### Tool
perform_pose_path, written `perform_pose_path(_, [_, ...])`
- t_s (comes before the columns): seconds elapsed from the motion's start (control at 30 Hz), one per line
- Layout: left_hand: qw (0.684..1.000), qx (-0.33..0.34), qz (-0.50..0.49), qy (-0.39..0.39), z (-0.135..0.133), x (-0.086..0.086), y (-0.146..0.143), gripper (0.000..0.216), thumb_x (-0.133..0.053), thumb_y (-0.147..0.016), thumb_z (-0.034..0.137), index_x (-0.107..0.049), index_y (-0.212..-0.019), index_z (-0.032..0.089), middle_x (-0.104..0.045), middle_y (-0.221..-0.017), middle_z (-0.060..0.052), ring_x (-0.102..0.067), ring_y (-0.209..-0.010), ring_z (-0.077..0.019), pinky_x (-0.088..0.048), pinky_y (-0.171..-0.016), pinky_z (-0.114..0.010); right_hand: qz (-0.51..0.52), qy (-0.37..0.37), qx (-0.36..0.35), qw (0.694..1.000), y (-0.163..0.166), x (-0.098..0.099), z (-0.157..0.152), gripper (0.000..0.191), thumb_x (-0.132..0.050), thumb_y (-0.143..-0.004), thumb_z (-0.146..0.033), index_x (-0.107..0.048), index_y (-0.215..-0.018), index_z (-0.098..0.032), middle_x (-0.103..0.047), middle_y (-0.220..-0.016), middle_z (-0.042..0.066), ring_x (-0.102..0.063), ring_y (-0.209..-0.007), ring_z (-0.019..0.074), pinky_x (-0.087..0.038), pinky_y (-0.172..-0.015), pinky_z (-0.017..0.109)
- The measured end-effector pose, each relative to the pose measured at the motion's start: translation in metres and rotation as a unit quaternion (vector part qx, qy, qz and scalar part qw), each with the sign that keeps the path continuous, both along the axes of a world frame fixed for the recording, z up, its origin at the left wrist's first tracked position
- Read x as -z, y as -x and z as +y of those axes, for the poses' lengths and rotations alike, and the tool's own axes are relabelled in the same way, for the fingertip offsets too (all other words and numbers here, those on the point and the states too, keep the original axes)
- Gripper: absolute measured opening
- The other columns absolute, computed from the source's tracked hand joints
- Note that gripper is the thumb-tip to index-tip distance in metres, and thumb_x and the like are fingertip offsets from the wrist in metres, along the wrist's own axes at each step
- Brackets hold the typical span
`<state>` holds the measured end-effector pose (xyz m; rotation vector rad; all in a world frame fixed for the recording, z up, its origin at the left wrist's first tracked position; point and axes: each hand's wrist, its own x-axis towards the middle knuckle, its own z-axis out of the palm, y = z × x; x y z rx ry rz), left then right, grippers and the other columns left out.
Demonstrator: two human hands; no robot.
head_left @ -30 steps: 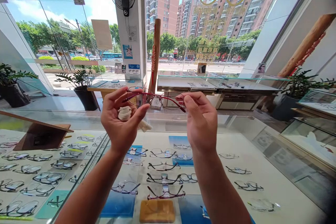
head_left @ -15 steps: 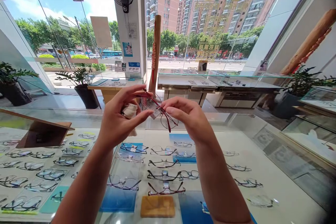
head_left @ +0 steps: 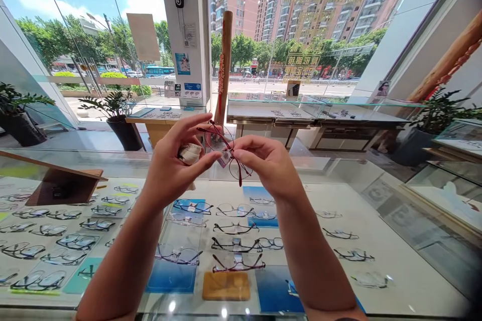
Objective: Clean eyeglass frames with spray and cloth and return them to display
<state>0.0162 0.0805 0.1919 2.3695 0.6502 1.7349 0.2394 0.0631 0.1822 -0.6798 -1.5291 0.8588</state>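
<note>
A pair of thin, round-rimmed eyeglasses (head_left: 241, 174) with dark red temples is held up over the glass counter, its temples folded across each other. My right hand (head_left: 269, 163) pinches the frame near its middle between thumb and fingers. On the other side, my left hand (head_left: 175, 160) has its thumb and index finger around the left lens; whether they press on the rim is hard to tell. A crumpled whitish cloth (head_left: 189, 154) is tucked in the curled fingers of this hand. Part of a lens is hidden behind my fingers.
Beneath my arms, a glass display case (head_left: 320, 291) contains rows of eyeglasses (head_left: 238, 263), blue cards (head_left: 171, 276) and a tan block (head_left: 226, 286). A brown slanted stand (head_left: 62, 185) sits at left. Beyond are potted plants (head_left: 122, 128), more display counters (head_left: 271, 113) and a wooden post (head_left: 225, 60).
The glasses have tilted between my hands, and the hanging temple now points more straight down. Both hands stay close together. The view has shifted slightly downward.
</note>
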Motion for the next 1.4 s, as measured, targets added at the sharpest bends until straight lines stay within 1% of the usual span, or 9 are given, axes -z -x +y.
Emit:
perform_pose_path(0.13, [0.995, -0.065, -0.077, -0.018, -0.007, 0.003, -0.003, 0.053, -0.089, -0.091, 0.05, -0.067, -0.136, 0.032, -0.074, -0.136, -0.005, -0.076, -0.113, -0.0215, -0.067, -0.077, -0.032, 0.001, -0.04, 0.071, 0.997, 0.003, 0.004, 0.002, 0.014, -0.083, -0.088, -0.037, -0.081, -0.087, -0.023, -0.081, -0.098, 0.003, -0.071, -0.084, 0.0167, -0.062, -0.083, 0.037])
perform_pose_path(0.23, [0.99, -0.109, -0.09, -0.008, -0.019, 0.005, -0.008, 0.024, -0.078, -0.1, 0.053, -0.074, -0.104, 0.03, -0.077, -0.106, -0.001, -0.074, -0.104, -0.0199, -0.067, -0.079, -0.036, -0.016, -0.109, 0.171, 0.979, 0.008, 0.007, 0.001, 0.014, -0.079, -0.092, -0.036, -0.077, -0.088, -0.023, -0.079, -0.096, 0.002, -0.071, -0.089, 0.018, -0.063, -0.089, 0.038])
perform_pose_path(0.43, [0.996, -0.07, -0.007, 0.054, -0.022, 0.006, -0.024, 0.036, -0.078, -0.099, 0.056, -0.08, -0.083, 0.024, -0.068, -0.072, 0.002, -0.066, -0.071, -0.0145, -0.054, -0.066, -0.032, -0.109, -0.197, 0.261, 0.939, 0.027, 0.014, -0.009, 0.02, -0.066, -0.108, -0.041, -0.072, -0.096, -0.025, -0.073, -0.111, 0.004, -0.071, -0.123, 0.0272, -0.061, -0.103, 0.045])
perform_pose_path(0.6, [0.997, -0.051, -0.03, 0.051, -0.012, 0.01, -0.027, 0.043, -0.077, -0.097, 0.064, -0.084, -0.086, 0.023, -0.063, -0.068, 0.002, -0.067, -0.07, -0.0148, -0.051, -0.068, -0.03, -0.157, -0.263, 0.307, 0.901, 0.034, 0.013, -0.016, 0.014, -0.069, -0.107, -0.027, -0.07, -0.093, -0.026, -0.077, -0.109, 0.003, -0.073, -0.114, 0.0241, -0.062, -0.097, 0.041])
perform_pose_path(0.77, [0.996, -0.059, -0.048, 0.057, -0.009, 0.009, -0.025, 0.046, -0.081, -0.092, 0.067, -0.082, -0.084, 0.022, -0.067, -0.07, 0.002, -0.067, -0.071, -0.0148, -0.051, -0.068, -0.03, -0.181, -0.283, 0.309, 0.89, 0.036, 0.013, -0.015, 0.012, -0.068, -0.104, -0.017, -0.072, -0.098, -0.026, -0.079, -0.11, 0.003, -0.072, -0.108, 0.0212, -0.063, -0.099, 0.039])
perform_pose_path(0.87, [0.995, -0.075, -0.037, 0.051, -0.007, 0.007, -0.02, 0.035, -0.086, -0.093, 0.054, -0.082, -0.083, 0.021, -0.068, -0.069, 0.004, -0.064, -0.066, -0.0128, -0.051, -0.064, -0.03, -0.185, -0.235, 0.262, 0.918, 0.037, 0.014, -0.016, 0.008, -0.069, -0.107, -0.034, -0.074, -0.103, -0.029, -0.077, -0.116, 0.002, -0.073, -0.115, 0.0235, -0.063, -0.099, 0.04])
perform_pose_path(1.0, [0.987, -0.131, 0.026, 0.094, -0.013, 0.004, 0.0, 0.017, -0.087, -0.091, 0.034, -0.079, -0.086, 0.02, -0.074, -0.079, 0.004, -0.066, -0.075, -0.0132, -0.055, -0.073, -0.031, -0.167, -0.187, 0.181, 0.951, 0.036, 0.015, -0.024, 0.04, -0.059, -0.108, -0.063, -0.075, -0.108, -0.027, -0.076, -0.112, -0.002, -0.074, -0.121, 0.0249, -0.06, -0.099, 0.041])
perform_pose_path(1.17, [0.941, -0.163, 0.223, 0.197, -0.031, 0.014, 0.039, 0.013, -0.077, -0.088, 0.035, -0.082, -0.086, 0.023, -0.072, -0.074, -0.002, -0.065, -0.076, -0.0193, -0.054, -0.079, -0.037, -0.156, -0.19, 0.217, 0.945, 0.032, 0.016, -0.031, 0.031, -0.064, -0.108, -0.054, -0.073, -0.102, -0.025, -0.074, -0.091, 0.003, -0.074, -0.102, 0.0225, -0.059, -0.092, 0.04])
perform_pose_path(1.4, [0.8, -0.213, 0.507, 0.239, -0.03, 0.071, 0.078, 0.025, -0.065, -0.093, 0.031, -0.087, -0.103, 0.022, -0.081, -0.094, -0.007, -0.07, -0.09, -0.0247, -0.049, -0.083, -0.035, -0.256, -0.158, 0.269, 0.915, 0.018, 0.05, -0.018, 0.019, -0.067, -0.097, -0.036, -0.064, -0.081, -0.024, -0.057, -0.068, 0.0, -0.056, -0.069, 0.018, -0.046, -0.074, 0.038])
